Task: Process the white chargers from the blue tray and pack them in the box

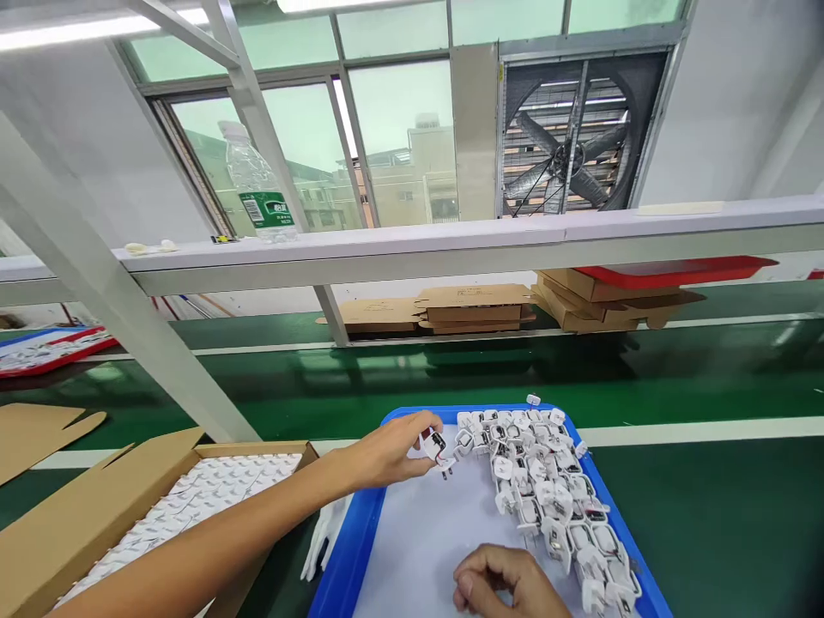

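My left hand (402, 451) pinches a small white plug housing (434, 445) with a dark inside and two prongs pointing down, above the upper part of a blue-rimmed tray (368, 524). Several similar white plug housings (537, 468) lie crowded along the tray's right side, some with white cable loops. Near the tray's lower middle is my right hand (502, 579), its fingers curled in; whether something small is between them is hidden. The two hands are apart.
An open cardboard box (138, 502) of white parts stands at left, under my left forearm. White gloves (327, 532) lie between box and tray. A slanting white post (154, 343) and a shelf beam (412, 262) with a bottle (257, 184) cross in front.
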`<state>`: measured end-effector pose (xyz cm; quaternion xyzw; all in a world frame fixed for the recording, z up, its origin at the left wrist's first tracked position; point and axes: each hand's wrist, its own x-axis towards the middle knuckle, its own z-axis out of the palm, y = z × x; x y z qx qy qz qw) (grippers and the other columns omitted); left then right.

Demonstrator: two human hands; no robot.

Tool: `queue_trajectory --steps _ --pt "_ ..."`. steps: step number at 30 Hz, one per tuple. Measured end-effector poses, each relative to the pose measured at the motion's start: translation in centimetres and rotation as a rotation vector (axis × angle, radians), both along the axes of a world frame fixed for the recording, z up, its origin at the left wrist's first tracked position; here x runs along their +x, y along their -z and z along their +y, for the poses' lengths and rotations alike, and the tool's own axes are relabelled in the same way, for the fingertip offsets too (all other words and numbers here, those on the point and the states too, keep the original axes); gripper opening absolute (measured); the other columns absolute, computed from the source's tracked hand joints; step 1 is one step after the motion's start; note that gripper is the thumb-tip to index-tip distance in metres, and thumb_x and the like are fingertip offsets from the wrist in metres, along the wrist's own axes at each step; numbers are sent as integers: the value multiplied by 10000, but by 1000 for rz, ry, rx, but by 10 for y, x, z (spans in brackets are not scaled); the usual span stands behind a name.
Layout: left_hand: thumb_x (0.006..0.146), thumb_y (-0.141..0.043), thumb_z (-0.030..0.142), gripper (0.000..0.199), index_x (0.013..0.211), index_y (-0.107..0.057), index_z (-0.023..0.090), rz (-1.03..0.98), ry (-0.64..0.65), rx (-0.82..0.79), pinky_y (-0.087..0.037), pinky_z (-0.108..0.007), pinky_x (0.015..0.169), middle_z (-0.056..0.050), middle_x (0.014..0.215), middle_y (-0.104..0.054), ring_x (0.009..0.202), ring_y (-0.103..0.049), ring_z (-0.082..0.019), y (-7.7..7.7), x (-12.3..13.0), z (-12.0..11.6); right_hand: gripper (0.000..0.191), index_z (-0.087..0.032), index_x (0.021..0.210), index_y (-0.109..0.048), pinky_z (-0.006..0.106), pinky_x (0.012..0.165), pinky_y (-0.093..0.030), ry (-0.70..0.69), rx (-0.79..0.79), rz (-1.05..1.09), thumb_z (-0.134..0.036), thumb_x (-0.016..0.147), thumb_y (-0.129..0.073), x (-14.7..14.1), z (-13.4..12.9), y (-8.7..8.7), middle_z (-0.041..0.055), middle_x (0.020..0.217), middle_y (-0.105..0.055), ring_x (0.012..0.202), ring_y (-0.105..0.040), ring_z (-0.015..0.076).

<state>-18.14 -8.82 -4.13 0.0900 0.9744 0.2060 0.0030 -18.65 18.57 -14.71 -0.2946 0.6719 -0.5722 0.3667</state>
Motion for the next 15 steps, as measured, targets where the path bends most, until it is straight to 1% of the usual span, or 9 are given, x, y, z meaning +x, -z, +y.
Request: queue_trajectory --steps 2,4,6,7,9,11,12,13,15 --pt "862 -680 238 403 1254 -583 251 10 33 2 -533 -300 757 -26 1060 -701 874 -668 -213 -14 20 13 479 -197 1058 -784 316 776 -547 48 -41 26 -639 901 -684 -1 0 -4 101 933 -811 830 -725 227" --pt "875 -674 201 505 1361 -556 276 37 92 -27 -535 -295 788 -41 1136 -682 927 -677 -217 -26 43 28 505 -203 1158 -746 349 832 -568 99 -123 35 -605 854 -762 -1 0 -9 102 973 -800 888 -739 241" --pt "878 -664 157 549 1400 -556 289 73 131 -93 -539 -295 783 -65 1189 -639 921 -683 -218 -32 67 45 536 -204 1176 -731 357 824 -593 89 -238 33 -565 794 -838 -1 0 -14 101 987 -792 932 -750 256" --pt "877 -664 147 530 1381 -580 288 85 131 -128 -539 -295 757 -72 1186 -618 880 -684 -213 -34 79 54 549 -207 1176 -730 354 805 -606 70 -291 31 -543 765 -870 -1 1 -16 98 987 -792 940 -753 258" --pt "876 -666 143 461 1315 -630 283 91 82 -169 -530 -296 696 -76 1168 -592 767 -663 -187 -33 100 71 554 -218 1160 -742 345 772 -623 41 -359 43 -514 723 -910 -2 1 -20 89 998 -794 901 -756 244" --pt "888 -648 140 412 1281 -642 262 100 10 -147 -516 -298 669 -85 1178 -598 725 -642 -177 -27 116 86 516 -221 1112 -763 347 782 -630 34 -370 55 -516 718 -914 -3 3 -22 81 991 -800 846 -754 221" --pt "894 -636 138 384 1263 -645 246 109 -27 -101 -514 -299 673 -91 1188 -612 734 -640 -179 -23 122 92 494 -216 1085 -770 354 795 -632 32 -364 58 -527 726 -906 -4 3 -23 79 969 -803 826 -752 216" --pt "895 -630 141 351 1234 -654 230 119 -67 -18 -515 -301 686 -92 1187 -632 751 -639 -182 -18 126 97 476 -209 1059 -776 363 806 -633 30 -359 62 -540 738 -894 -5 4 -23 78 942 -802 817 -753 216" --pt "885 -652 168 285 1164 -685 215 132 -144 209 -524 -304 718 -81 1132 -679 775 -638 -187 -9 131 103 466 -192 1016 -783 381 811 -638 24 -355 74 -566 754 -873 -6 6 -25 78 886 -798 802 -758 224"
